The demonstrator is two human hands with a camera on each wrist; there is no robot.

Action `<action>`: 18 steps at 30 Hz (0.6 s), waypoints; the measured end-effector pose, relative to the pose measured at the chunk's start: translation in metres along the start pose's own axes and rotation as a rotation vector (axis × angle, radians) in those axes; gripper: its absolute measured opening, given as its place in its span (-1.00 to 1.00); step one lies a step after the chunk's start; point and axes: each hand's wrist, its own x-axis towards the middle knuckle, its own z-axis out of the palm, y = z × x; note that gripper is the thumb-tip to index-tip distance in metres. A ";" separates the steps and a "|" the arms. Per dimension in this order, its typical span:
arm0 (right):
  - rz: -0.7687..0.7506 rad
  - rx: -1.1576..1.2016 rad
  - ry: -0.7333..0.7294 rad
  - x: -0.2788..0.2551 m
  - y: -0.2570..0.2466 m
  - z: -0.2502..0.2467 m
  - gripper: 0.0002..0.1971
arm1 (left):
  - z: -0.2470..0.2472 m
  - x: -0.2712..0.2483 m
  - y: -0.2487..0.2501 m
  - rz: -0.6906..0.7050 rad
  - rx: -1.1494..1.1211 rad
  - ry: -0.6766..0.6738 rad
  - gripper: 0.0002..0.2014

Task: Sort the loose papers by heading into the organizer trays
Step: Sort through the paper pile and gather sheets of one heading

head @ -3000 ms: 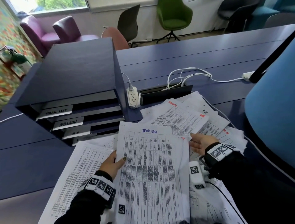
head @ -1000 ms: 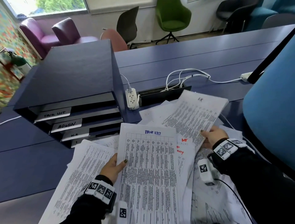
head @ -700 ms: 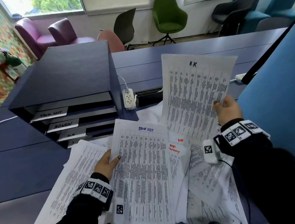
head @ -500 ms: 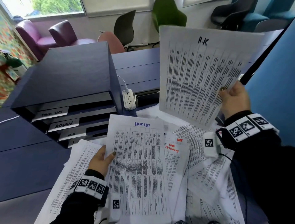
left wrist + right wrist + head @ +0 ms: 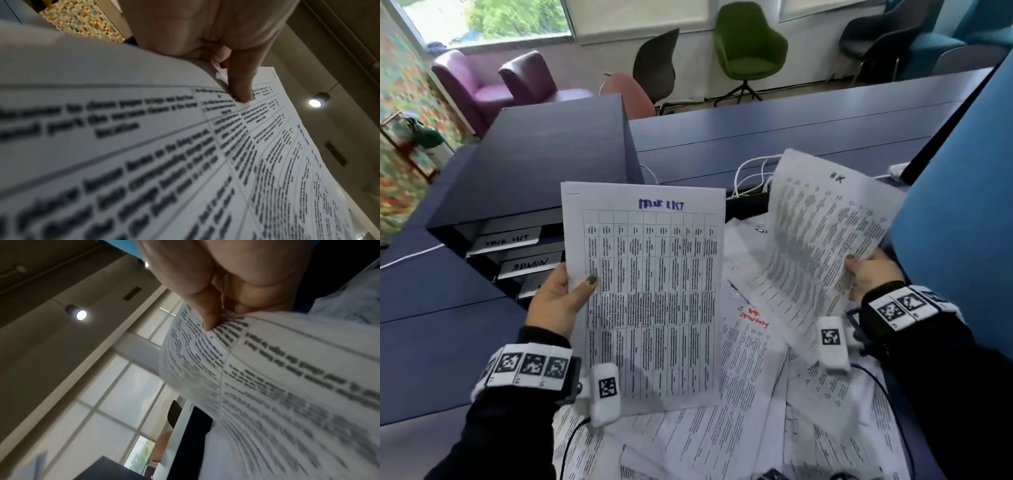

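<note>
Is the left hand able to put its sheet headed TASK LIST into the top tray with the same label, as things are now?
Probably yes. The left hand holds the white TASK LIST sheet just beside the dark blue organizer's top tray, whose slot looks open, with nothing between them.

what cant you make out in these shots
- Lower tray labels on the organizer, head view: hidden behind the task list sheet in the left hand.
- Printed text on the HK sheet in the right hand: blurred.
- Power strip, head view: hidden by the task list sheet.
</note>
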 end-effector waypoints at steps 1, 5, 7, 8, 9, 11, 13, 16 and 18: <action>0.023 0.086 -0.024 0.001 -0.001 -0.001 -0.67 | 0.000 -0.001 -0.001 -0.005 0.001 -0.009 -0.68; -0.016 0.340 -0.174 -0.019 -0.032 -0.001 -0.65 | 0.004 -0.002 -0.010 -0.039 -0.001 -0.006 -0.71; -0.040 0.406 -0.295 -0.031 -0.048 0.001 -0.67 | 0.009 -0.002 -0.013 -0.051 -0.049 -0.006 -0.72; -0.046 0.435 -0.355 -0.037 -0.056 0.002 -0.66 | 0.011 -0.001 -0.012 -0.056 -0.080 -0.002 -0.72; -0.046 0.450 -0.408 -0.043 -0.063 0.004 -0.65 | 0.013 0.000 -0.012 -0.057 -0.101 -0.001 -0.71; -0.030 0.468 -0.502 -0.050 -0.067 0.008 -0.64 | 0.015 0.003 -0.009 -0.045 -0.128 -0.007 -0.68; 0.011 0.479 -0.561 -0.054 -0.064 0.011 -0.66 | 0.014 0.005 -0.007 -0.027 -0.153 -0.014 -0.65; 0.091 0.295 -0.508 -0.052 -0.039 0.021 -0.75 | 0.009 0.005 -0.007 -0.032 -0.198 -0.037 -0.65; 0.084 -0.052 -0.419 -0.047 -0.008 0.028 -0.84 | 0.005 0.004 -0.011 -0.044 -0.231 -0.054 -0.74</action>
